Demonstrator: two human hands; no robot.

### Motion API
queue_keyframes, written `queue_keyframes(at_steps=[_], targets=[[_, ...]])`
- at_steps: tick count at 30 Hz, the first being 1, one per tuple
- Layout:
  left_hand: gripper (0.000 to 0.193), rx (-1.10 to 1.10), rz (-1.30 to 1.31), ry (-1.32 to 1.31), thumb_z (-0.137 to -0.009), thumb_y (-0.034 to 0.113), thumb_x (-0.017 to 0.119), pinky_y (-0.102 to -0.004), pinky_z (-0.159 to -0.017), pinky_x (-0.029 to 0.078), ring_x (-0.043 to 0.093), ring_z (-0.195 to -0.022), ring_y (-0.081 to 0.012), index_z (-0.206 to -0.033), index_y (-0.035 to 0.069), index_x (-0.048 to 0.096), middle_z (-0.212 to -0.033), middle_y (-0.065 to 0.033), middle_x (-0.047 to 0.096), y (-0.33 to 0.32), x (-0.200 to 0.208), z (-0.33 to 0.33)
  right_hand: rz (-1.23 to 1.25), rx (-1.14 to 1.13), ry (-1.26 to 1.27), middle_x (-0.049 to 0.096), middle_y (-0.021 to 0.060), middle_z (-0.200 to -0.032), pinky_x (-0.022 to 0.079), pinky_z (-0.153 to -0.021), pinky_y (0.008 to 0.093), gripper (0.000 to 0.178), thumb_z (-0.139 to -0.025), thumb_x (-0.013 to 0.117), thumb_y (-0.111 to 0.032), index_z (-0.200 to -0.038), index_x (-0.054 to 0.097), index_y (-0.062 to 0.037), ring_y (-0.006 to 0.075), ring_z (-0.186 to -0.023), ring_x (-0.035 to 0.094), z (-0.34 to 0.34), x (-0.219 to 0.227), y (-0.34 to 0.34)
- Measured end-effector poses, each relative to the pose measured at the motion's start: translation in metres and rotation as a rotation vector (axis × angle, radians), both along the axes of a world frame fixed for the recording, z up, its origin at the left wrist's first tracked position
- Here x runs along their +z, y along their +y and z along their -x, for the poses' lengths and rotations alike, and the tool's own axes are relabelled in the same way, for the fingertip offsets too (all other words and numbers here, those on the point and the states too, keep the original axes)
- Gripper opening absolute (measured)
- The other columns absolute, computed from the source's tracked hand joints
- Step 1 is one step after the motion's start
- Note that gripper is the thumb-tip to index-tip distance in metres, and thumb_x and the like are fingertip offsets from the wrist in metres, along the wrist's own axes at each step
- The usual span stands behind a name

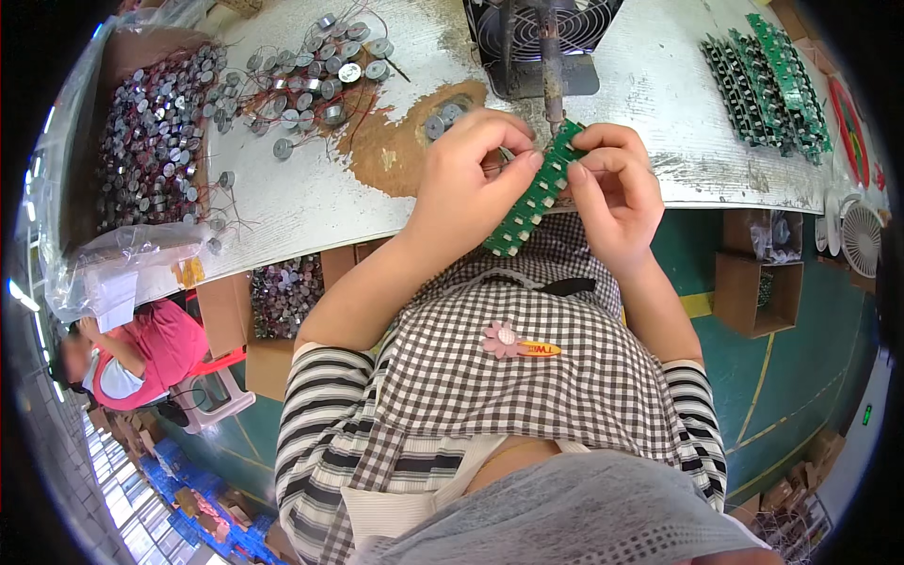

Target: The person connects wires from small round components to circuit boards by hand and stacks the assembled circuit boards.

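A long green circuit board strip [532, 209] with rows of small white parts slants between my hands, just above my lap at the table's front edge. My right hand [619, 193] grips its upper right edge between thumb and fingers. Against the strip's left side, my left hand [469, 184] is closed, thumb and forefinger pinched together; what they pinch is too small to make out. The tip of an upright soldering iron [553, 102] comes down to the strip's upper end. Two small round metal motors [443, 120] lie behind my left hand.
Loose motors with thin wires [325, 71] cover the table's left, beside a box full of motors [155, 141]. A fan [541, 33] stands behind the iron. Stacked circuit boards [767, 85] lie far right. A seated person in pink [155, 353] is at left.
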State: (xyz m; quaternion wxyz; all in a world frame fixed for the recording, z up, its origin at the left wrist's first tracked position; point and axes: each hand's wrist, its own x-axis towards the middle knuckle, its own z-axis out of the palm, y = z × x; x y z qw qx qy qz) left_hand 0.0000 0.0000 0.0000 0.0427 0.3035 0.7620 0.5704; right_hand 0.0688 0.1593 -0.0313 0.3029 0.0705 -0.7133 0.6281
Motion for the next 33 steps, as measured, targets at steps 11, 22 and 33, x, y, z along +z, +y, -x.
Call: queue_keyframes(at_steps=[11,22,33], targets=[[0.007,0.025,-0.135,-0.326,-0.076,0.003,0.066,-0.0196,-0.053,0.042,0.051,-0.059,-0.0023,-0.078,-0.003,0.061,-0.068,-0.0004,0.061,0.014,-0.001,0.006,-0.227,-0.099,0.045,0.063,0.0148,-0.073,0.046,-0.062,0.0271,0.010,-0.073,0.068,0.007,-0.080,0.061,0.0021,0.0210,-0.081,0.061,0.008,0.016,0.003],[0.005,0.025,-0.076,-0.288,-0.076,0.001,0.064,-0.0202,-0.055,0.045,0.054,-0.062,-0.0038,-0.077,-0.003,0.061,-0.069,-0.0023,0.062,0.009,0.005,-0.003,-0.025,-0.032,-0.039,0.057,0.0163,-0.103,0.051,-0.058,0.0202,0.008,-0.078,0.065,0.007,-0.082,0.058,0.0053,0.0104,-0.069,0.060,-0.002,0.008,-0.001],[0.010,0.080,-0.141,-0.291,-0.081,0.005,0.065,-0.0201,-0.052,0.042,0.051,-0.060,-0.0031,-0.081,-0.002,0.058,-0.070,-0.0014,0.060,0.013,0.000,-0.004,-0.002,-0.031,-0.031,0.057,0.0154,-0.102,0.049,-0.055,0.0190,0.008,-0.079,0.063,0.009,-0.084,0.057,0.0060,0.0083,-0.065,0.058,0.000,0.007,-0.002]])
